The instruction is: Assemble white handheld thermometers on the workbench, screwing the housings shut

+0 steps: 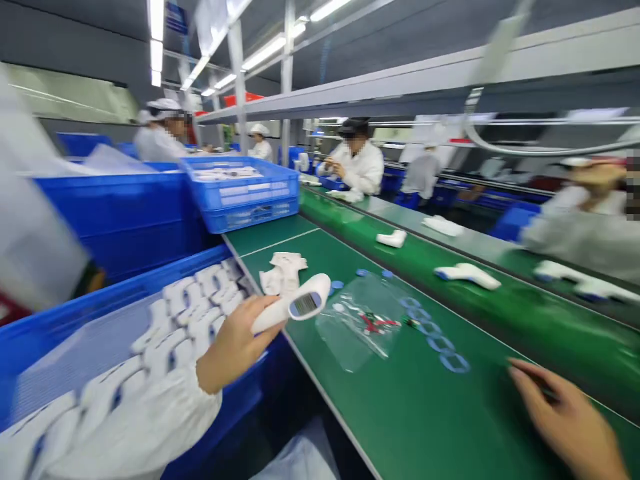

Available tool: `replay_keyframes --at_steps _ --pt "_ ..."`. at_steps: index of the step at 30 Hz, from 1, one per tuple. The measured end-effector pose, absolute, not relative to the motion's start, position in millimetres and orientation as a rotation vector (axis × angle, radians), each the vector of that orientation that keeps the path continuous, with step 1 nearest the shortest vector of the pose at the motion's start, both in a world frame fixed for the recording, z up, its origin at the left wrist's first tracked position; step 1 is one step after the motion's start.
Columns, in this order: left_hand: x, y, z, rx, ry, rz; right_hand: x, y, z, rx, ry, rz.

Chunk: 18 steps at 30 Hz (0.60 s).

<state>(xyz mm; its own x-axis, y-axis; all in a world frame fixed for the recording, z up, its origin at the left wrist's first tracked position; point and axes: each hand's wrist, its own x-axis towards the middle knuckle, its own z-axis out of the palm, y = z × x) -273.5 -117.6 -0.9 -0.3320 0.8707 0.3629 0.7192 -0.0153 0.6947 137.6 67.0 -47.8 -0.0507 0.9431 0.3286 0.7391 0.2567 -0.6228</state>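
Observation:
My left hand is closed around the handle of a white handheld thermometer, its grey display facing up. It is held over the near edge of the green bench, by a crate of similar devices. At the lower right, my right hand hovers over the bench, slightly blurred. Its fingers are loosely bent with a gap between them, and no object shows in it. Between the hands lie a clear plastic bag with small red-wired parts and a row of blue rings. White shell pieces lie beyond the thermometer.
A blue crate of white devices stands left of the bench, with stacked blue baskets behind. A green conveyor belt along the far side carries several white devices. Co-workers sit beyond it. A shelf beam crosses overhead.

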Motion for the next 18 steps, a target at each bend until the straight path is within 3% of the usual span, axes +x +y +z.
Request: replay_keyframes --at_steps 2,7,12,18 --pt "-227 -91 2 2.078 1.922 1.177 133 42 -34 -1.561 -1.558 0.621" --pt "-123 -38 -8 2.556 1.590 1.093 110 -6 -2 -1.062 -1.288 1.386" --pt "-51 -9 -11 2.820 1.264 0.974 141 -27 -1 -0.941 -1.212 1.372" --pt "-13 13 -12 2.584 1.074 0.610 187 -22 -12 -0.997 -1.296 1.349"
